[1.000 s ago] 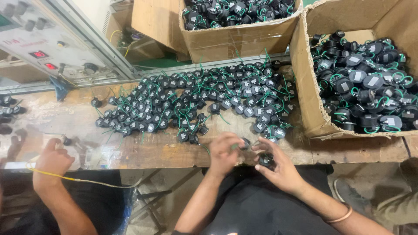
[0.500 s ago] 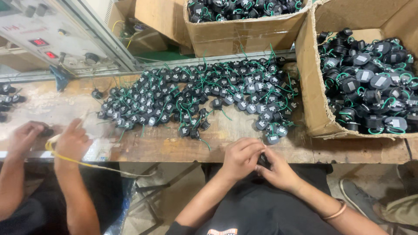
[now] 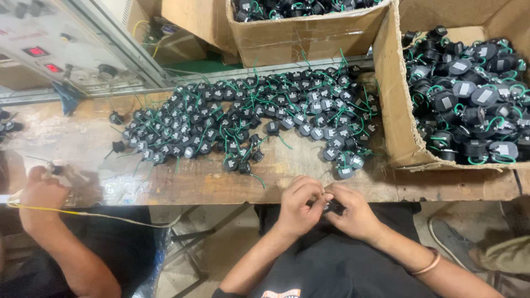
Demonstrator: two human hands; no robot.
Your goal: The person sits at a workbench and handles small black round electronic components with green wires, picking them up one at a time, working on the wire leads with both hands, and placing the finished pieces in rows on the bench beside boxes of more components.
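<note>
My left hand (image 3: 298,207) and my right hand (image 3: 353,212) meet just below the near edge of the wooden bench (image 3: 221,182), over my lap. Between their fingertips sits one small black round part (image 3: 333,207), gripped by both hands and mostly hidden by the fingers. Above my hands a wide heap of the same black parts with green wires (image 3: 248,118) covers the bench top. The nearest loose one (image 3: 345,172) lies just above my right hand.
An open cardboard box (image 3: 395,110) full of black parts stands at the right, another box (image 3: 298,33) at the back. A co-worker's hand (image 3: 41,193) at the left holds a yellow wire (image 3: 83,214). A control panel (image 3: 49,44) stands back left.
My hands stay together at the bench edge, working the black part. The co-worker's two hands at the left have shifted; only one hand shows now, nearer the bench.
</note>
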